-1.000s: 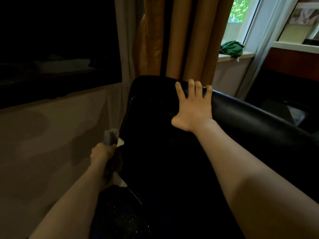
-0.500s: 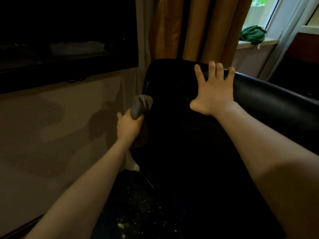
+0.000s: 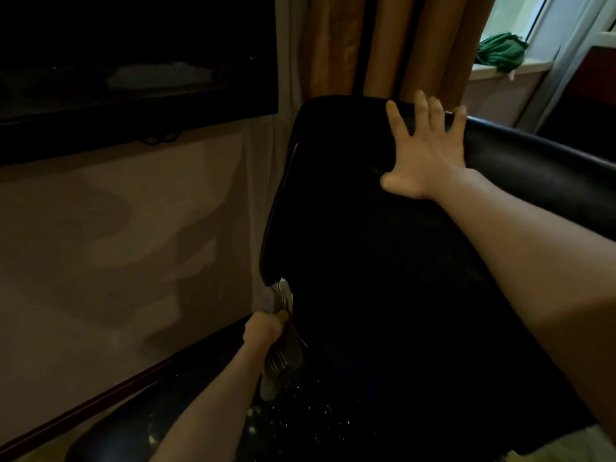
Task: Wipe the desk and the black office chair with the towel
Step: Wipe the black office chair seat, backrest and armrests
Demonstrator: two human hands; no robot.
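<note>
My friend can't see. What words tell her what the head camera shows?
A left hand grips a pale towel against the side edge of a black office chair, while the right hand presses flat, fingers spread, near the chair's top. Brown curtains hang behind; a green cloth lies on the windowsill.

A home room: gold curtains are hanging behind the black office chair, a dark wall-mounted screen is showing left of it, and a green cloth is lying on the windowsill beyond it.

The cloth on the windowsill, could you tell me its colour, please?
The cloth is dark green; the head view shows it.
</note>
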